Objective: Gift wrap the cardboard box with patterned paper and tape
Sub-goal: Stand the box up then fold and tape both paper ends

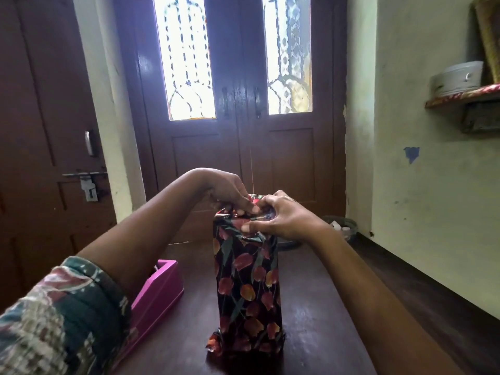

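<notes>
Evidently stood on end on the tabletop [319, 307] so its top can be closed: cardboard box [247, 288]. Top paper folds are pinched by left hand [230, 193] and right hand [284, 215]. Pink dispenser [159, 288] is kept at 9 o'clock.

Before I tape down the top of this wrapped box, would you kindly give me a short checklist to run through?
1. Wrapped box upright on the table: ok.
2. Patterned paper covers the side facing the camera: ok.
3. Left hand and right hand both pinch the top folds: ok.
4. Top folds lying flat: not ok; bunched, one flap sticks up.
5. Tape piece ready in the hands: cannot tell.
6. Pink dispenser close by, beside the left forearm: ok.
</notes>
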